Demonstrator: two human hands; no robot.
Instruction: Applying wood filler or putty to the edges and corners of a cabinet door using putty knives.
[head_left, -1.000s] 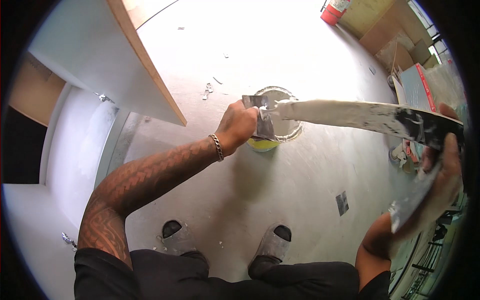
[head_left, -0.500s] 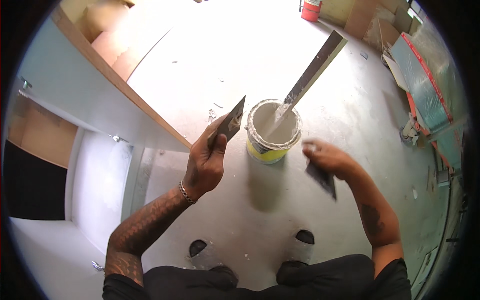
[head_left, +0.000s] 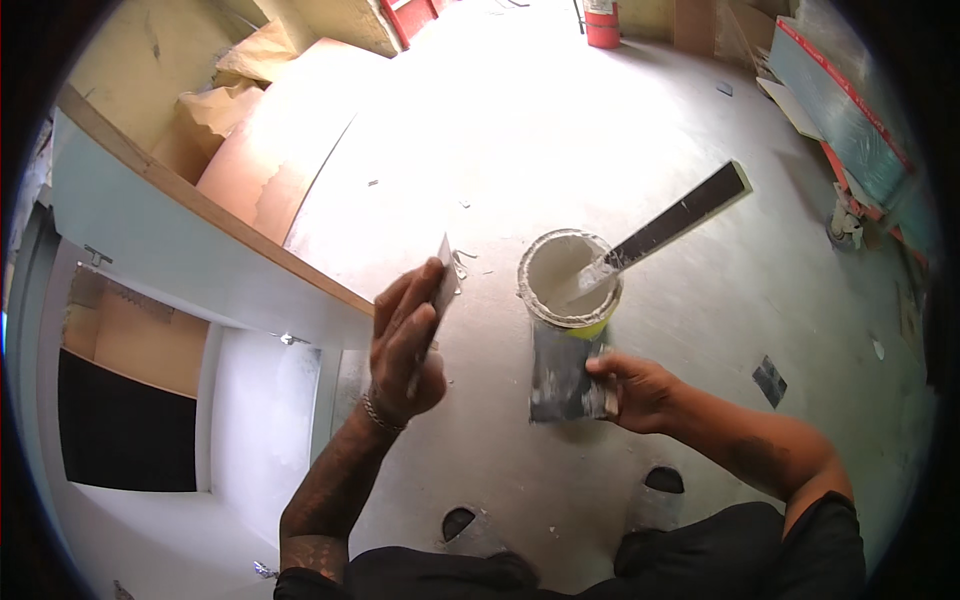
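My left hand [head_left: 405, 345] is closed around a thin, flat putty spreader [head_left: 445, 280], seen almost edge-on. To its right, my right hand [head_left: 640, 390] pinches the right edge of a dark, rectangular flat spreader [head_left: 568, 372] with pale smears. That dark plate covers part of the front of a round bucket [head_left: 530, 292] on the floor. Whitish paste coats the bucket's rim and inner wall. A long dark stick [head_left: 680, 215], its lower end caked with paste, leans out of the bucket to the right.
A pale cabinet [head_left: 215, 235] with its hinged door stands at the left. A dark square piece [head_left: 770, 382] lies on the floor beyond my right forearm. Wrapped panels [head_left: 840, 110] lean at the right; a red container [head_left: 602, 25] stands far back. Brown sheets [head_left: 255, 190] lie behind the cabinet.
My right hand has swung left with the dark spreader, now in front of the bucket. The left spreader has turned edge-on. The view has shifted, and the stick leans farther right.
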